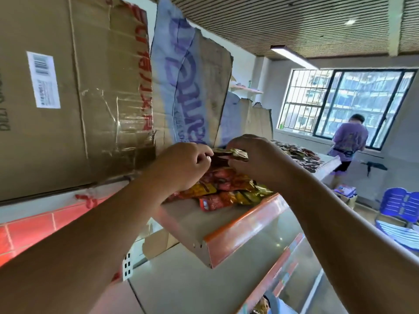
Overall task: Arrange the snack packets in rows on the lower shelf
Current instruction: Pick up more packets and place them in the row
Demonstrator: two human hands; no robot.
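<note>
A heap of red, orange and yellow snack packets (226, 189) lies on a white shelf with an orange front rail (244, 227). Above the heap, both my hands hold a small bunch of dark and gold packets (231, 155). My left hand (183, 164) pinches the bunch's left end with curled fingers. My right hand (254, 157) grips its right end from above. More packets (301, 155) lie further along the same shelf. Lower shelves (292, 264) with orange rails run beneath, and a few packets (263, 307) show at the bottom edge.
Flattened cardboard boxes (68, 98) stand against the wall behind the shelf, one with blue print (181, 87). A person in a purple shirt (349, 141) stands at the barred window. Blue plastic chairs (401, 207) sit on the floor at the right.
</note>
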